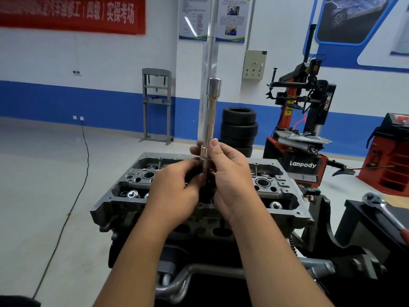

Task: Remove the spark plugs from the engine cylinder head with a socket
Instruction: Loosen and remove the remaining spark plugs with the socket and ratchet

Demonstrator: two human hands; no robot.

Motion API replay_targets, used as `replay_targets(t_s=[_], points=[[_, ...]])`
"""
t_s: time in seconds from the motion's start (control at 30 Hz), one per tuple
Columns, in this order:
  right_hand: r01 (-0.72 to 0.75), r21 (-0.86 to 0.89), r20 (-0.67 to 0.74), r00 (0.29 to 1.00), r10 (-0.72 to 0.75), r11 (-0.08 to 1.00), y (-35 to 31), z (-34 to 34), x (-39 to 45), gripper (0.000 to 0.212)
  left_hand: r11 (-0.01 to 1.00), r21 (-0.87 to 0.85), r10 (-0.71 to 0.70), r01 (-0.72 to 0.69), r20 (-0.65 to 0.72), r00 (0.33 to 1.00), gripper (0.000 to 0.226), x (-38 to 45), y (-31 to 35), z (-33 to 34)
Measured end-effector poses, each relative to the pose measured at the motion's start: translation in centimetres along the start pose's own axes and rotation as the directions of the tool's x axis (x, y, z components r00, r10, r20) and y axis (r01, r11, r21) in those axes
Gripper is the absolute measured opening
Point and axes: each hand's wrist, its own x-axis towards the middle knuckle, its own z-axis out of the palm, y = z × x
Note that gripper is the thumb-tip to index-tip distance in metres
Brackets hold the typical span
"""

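Right hand [230, 173] fingers curled around lower end of upright chrome socket [210, 120] | left hand [177, 185] fingertips pinch dark tip beneath it | both above grey cylinder head [287, 196] | ratchet [380, 207] lies right.

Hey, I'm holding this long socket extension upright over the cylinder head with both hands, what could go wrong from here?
1. The extension stands tall and is held only at its lower end by the left hand and right hand, so it may tip sideways.
2. Anything that slips could drop into the cylinder head, whose cavities lie open.
3. The ratchet lies apart at the right, needing a reach.
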Motion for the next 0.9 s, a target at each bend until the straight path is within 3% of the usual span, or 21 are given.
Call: replay_targets(t_s=[0.07, 0.2, 0.4, 0.6, 0.73, 0.9], points=[[0.001, 0.020, 0.007, 1.000, -0.001, 1.000, -0.2, 0.0, -0.1, 0.022, 0.999, -0.044, -0.022, 0.022, -0.006, 1.000, 0.031, 0.0, -0.3, -0.2], [0.027, 0.024, -0.021, 0.999, -0.027, 0.999, -0.4, 0.2, -0.5, 0.046, 0.998, -0.048, -0.047, 0.044, -0.057, 0.997, 0.019, 0.2, -0.8, 0.1], [0.007, 0.027, -0.032, 0.999, -0.006, 1.000, -0.1, 0.4, -0.1, 0.033, 0.999, -0.039, -0.023, 0.024, 0.018, 1.000, 0.023, 0.5, -0.7, 0.3], [0.060, 0.030, 0.027, 0.998, -0.061, 0.998, 0.1, 0.0, -0.2, 0.044, 0.999, -0.006, -0.043, 0.042, -0.146, 0.988, 0.018, 0.1, -0.5, 0.8], [0.086, 0.006, 0.041, 0.995, -0.086, 0.996, 0.2, 0.1, -0.3, 0.038, 0.999, -0.023, -0.050, 0.048, -0.094, 0.994, 0.013, 0.1, -0.1, 0.3], [0.117, -0.109, 0.029, 0.993, -0.114, 0.987, 0.6, -0.1, -0.1, 0.020, 0.999, 0.031, -0.037, 0.038, -0.049, 0.998, 0.022, 0.0, 0.3, 0.1]])
